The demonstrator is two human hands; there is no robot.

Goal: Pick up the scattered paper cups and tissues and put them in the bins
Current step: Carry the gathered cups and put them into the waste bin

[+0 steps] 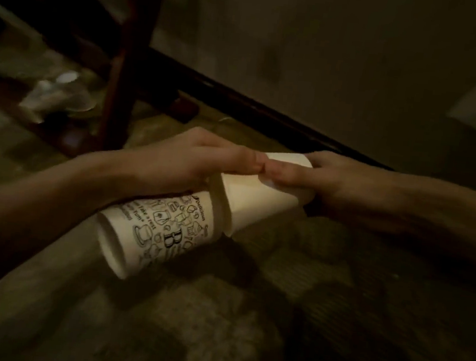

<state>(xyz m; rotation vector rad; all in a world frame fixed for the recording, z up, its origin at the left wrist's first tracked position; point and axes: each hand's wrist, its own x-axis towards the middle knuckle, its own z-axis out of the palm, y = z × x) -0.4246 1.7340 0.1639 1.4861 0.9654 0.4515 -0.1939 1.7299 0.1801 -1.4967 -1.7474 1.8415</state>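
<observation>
Cup with black doodles [164, 231], on its side above the patterned carpet [215, 325], gripped from above by left hand [186, 160], fingers curled round its upper wall. Against its right end, plain white cup [261, 200], also sideways, clamped in right hand [339, 182], fingers wrapped over the top. Fingertips of both hands touching above the join. Nested or merely end to end: cannot tell. Farther off, upper left, blurred pale cups [60, 94] on the floor beside a dark wooden leg [126, 59].

Dim, warm-tinted; blurred, dark edges
</observation>
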